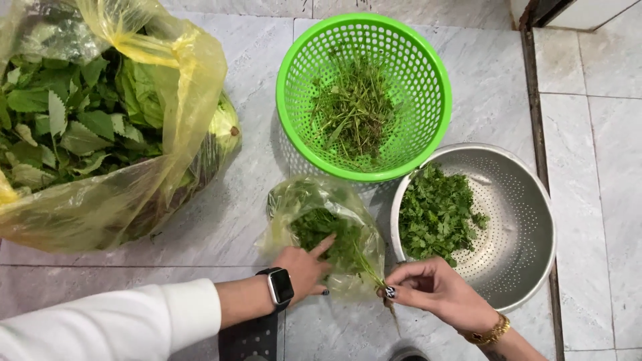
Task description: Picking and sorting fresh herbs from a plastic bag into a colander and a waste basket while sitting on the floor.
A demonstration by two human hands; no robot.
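Herb sprig (364, 264) lies slantwise, leaves in the clear plastic bag (324, 227) and root end toward the right hand (438, 294), which pinches its stem; left hand (304, 267) rests open-fingered on the bag just beside it.

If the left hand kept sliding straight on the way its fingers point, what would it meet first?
The left hand points up and right into the small clear bag of green herbs, so the herbs come first. Beyond them lies the green basket, though depth is hard to judge.
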